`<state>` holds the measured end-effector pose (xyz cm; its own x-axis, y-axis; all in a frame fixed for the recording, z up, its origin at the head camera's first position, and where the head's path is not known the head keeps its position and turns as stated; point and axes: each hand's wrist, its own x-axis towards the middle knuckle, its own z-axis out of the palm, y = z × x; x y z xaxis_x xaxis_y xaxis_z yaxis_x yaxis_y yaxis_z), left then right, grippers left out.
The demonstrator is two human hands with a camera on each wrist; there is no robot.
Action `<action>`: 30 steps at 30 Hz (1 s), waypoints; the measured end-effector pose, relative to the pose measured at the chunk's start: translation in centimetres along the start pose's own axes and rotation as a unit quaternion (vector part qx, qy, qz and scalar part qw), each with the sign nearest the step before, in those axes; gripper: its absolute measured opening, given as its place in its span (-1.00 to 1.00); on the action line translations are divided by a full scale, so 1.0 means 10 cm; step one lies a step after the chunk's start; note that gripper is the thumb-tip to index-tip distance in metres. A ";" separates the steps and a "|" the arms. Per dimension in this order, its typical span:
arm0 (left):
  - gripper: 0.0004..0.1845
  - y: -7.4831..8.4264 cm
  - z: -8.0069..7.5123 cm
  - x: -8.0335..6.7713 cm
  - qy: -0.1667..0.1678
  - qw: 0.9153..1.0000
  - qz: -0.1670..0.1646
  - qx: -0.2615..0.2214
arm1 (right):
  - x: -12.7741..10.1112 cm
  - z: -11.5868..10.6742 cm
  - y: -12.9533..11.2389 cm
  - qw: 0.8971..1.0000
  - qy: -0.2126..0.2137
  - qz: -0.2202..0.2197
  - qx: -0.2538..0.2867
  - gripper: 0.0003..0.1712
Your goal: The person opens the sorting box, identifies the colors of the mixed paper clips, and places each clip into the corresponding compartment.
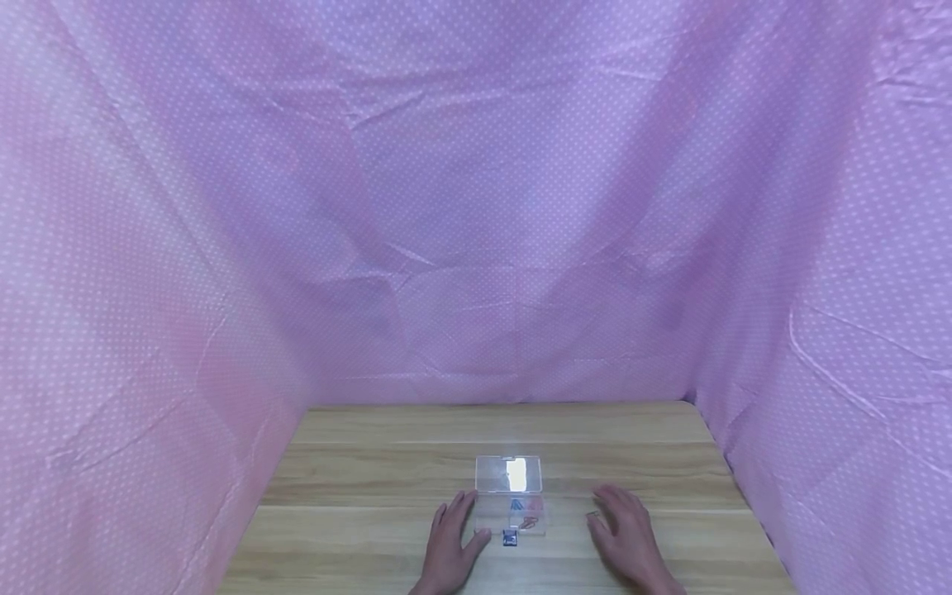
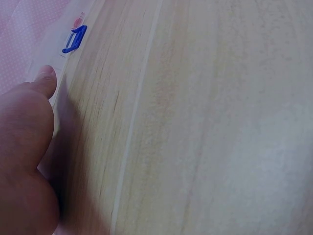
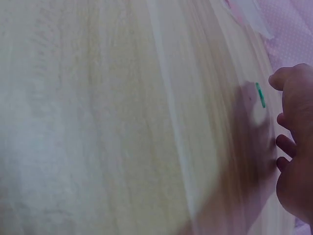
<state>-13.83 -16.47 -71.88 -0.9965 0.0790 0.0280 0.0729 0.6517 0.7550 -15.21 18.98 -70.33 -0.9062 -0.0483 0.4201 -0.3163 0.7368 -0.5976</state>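
Note:
A clear plastic box (image 1: 491, 519) with dividers lies on the table, its clear lid (image 1: 491, 475) swung back. Small blue pieces (image 1: 516, 504), pink pieces (image 1: 535, 503) and orange-red clips (image 1: 529, 523) lie in its right-hand compartments. A blue latch (image 2: 76, 39) sticks out at the front edge. My left hand (image 1: 449, 545) holds the box's left side, thumb at the front corner and fingers at the back one. To the right of the box, my right hand (image 1: 625, 533) hovers with fingers spread. Near its thumb, a thin green piece (image 3: 260, 95), perhaps a paper clip, lies on the table.
The wood-grain table (image 1: 357, 463) extends around the box on all sides. Pink dotted cloth (image 1: 513, 207) hangs behind the table and along both sides.

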 end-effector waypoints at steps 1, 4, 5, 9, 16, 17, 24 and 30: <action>-0.21 0.00 0.00 0.00 0.002 1.000 0.001 0.000 | -0.01 0.00 0.01 1.000 -0.004 0.006 0.000 -0.47; -0.21 0.01 0.00 -0.02 0.006 1.000 0.008 -0.001 | -0.02 0.02 0.05 1.000 -0.009 0.012 -0.003 -0.52; -0.21 0.01 0.00 -0.02 0.008 1.000 0.010 -0.002 | -0.02 0.03 0.05 1.000 -0.008 0.012 -0.004 -0.54; -0.22 0.01 0.00 -0.03 0.016 1.000 0.017 0.001 | -0.02 0.03 0.05 1.000 -0.003 0.004 -0.003 -0.60; -0.24 0.01 0.00 -0.03 0.024 0.999 0.034 0.005 | -0.02 0.07 0.06 1.000 0.006 0.000 -0.009 -0.71; -0.23 0.01 0.00 -0.03 0.020 0.999 0.030 0.002 | -0.02 0.07 0.06 1.000 0.005 0.000 -0.009 -0.72; -0.21 0.02 -0.02 -0.03 0.006 1.000 0.014 0.000 | 0.03 0.05 0.06 0.999 -0.031 0.044 -0.002 -0.77; -0.21 0.01 -0.01 -0.03 0.010 1.000 0.013 0.007 | 0.07 0.00 0.04 0.994 -0.078 0.076 -0.002 -0.84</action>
<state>-13.55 -16.47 -71.74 -0.9948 0.0814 0.0616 0.1001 0.6596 0.7449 -15.98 19.17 -70.27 -0.9759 -0.0398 0.2146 -0.1719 0.7459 -0.6435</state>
